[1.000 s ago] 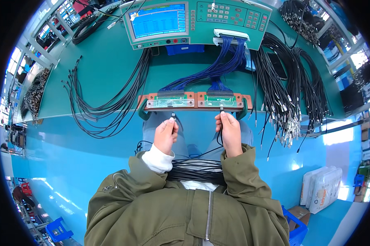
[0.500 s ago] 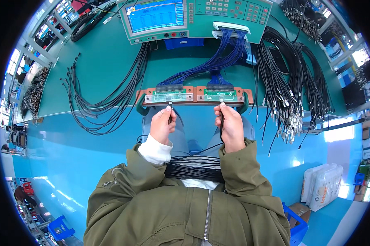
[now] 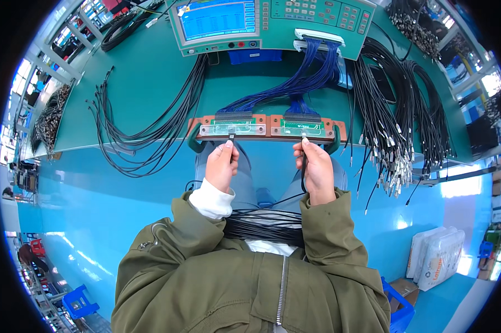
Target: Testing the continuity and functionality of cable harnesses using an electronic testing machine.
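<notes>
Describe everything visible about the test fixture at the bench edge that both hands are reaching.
The test fixture is a flat copper-coloured plate bearing two green circuit boards side by side, with green handles at its ends. Blue ribbon wires enter its far side. The left hand and right hand each press a black cable end into its near edge.

Test fixture board sits at frame centre on the near edge of the counter. Tester console is behind it at top centre, with a ribbon harness running between them. Loose cable bundle lies left of the fixture, hanging cable bunch right. Both hands, left and right, are just below the fixture; a cable stack lies across the lap below them.
</notes>
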Demonstrator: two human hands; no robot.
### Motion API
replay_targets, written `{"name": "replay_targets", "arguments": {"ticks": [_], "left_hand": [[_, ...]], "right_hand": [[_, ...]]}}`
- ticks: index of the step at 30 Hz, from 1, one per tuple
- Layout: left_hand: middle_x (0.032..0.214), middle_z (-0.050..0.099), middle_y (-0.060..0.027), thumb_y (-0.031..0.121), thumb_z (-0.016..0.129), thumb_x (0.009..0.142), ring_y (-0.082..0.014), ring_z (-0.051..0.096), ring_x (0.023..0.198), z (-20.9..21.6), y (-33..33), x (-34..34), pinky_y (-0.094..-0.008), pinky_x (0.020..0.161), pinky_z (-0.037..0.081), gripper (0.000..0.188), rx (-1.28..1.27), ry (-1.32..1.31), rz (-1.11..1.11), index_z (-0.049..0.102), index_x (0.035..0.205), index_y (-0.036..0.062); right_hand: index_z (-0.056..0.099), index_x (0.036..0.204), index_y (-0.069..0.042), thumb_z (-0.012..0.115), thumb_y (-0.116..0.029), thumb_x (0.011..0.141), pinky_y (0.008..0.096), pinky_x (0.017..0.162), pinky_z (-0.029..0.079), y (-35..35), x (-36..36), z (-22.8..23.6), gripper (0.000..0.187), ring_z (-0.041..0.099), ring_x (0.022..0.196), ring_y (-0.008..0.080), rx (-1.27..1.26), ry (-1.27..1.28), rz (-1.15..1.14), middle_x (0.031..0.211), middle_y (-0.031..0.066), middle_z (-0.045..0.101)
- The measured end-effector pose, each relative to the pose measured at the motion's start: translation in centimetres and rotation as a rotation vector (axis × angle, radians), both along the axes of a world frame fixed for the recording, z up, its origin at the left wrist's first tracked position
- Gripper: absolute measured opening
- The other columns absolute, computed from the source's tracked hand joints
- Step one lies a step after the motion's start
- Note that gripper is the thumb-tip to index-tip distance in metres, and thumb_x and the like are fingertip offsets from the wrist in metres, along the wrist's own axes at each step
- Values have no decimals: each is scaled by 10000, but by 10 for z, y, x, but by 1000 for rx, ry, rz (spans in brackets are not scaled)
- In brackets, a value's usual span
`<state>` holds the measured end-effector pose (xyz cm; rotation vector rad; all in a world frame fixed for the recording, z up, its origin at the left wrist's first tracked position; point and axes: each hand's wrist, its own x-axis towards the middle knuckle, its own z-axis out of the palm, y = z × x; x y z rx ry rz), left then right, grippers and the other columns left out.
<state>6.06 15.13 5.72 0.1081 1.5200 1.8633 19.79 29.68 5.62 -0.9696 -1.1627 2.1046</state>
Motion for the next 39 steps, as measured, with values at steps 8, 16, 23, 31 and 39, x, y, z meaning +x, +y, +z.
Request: {"name": "replay_targets", "arguments": {"ticks": [8, 16, 23, 31, 39], "left_hand": [[649, 461, -20, 245, 432, 911, -64, 351, 498, 5, 7, -8, -196, 434, 279, 282, 67, -109, 55, 505, 709, 62], [799, 575, -94, 143, 573, 777, -262, 537, 719, 14, -129, -62, -333, 660, 438, 138, -751, 1108, -506, 613, 885, 67], [1065, 528, -122, 330, 622, 761, -243, 480, 1014, -51, -264, -90, -340, 838, 398, 314, -1755, 1353, 46, 610, 998, 123], [757, 551, -48, 291, 540, 866, -124, 491, 663, -35, -161, -99, -244, 590, 409, 226, -13, -9, 337, 553, 817, 70], [673, 556, -68, 202, 477, 856, -134, 430, 534, 12, -125, -46, -274, 464, 346, 188, 766, -194, 55, 527, 722, 82]], "right_hand": [[577, 740, -31, 446, -267, 925, 197, 487, 344, 10, 21, 1, 327, 420, 524, 84, 172, -94, -154, 597, 4, 472], [564, 923, -12, 477, -120, 881, 221, 613, 382, 35, 178, 27, 145, 450, 664, 106, 504, -111, -440, 777, 40, 512], [572, 1020, 3, 514, -200, 833, 328, 659, 460, 39, 302, 44, 282, 556, 691, 252, 541, -1633, 35, 892, 125, 620], [611, 781, -27, 493, -91, 817, 199, 524, 347, -7, 130, 103, 139, 431, 558, 82, 512, -584, 176, 621, 15, 509], [445, 1208, 16, 489, -164, 885, 271, 879, 397, -77, -23, 72, 373, 501, 1034, 178, 191, 12, 963, 1148, 123, 512]]}}
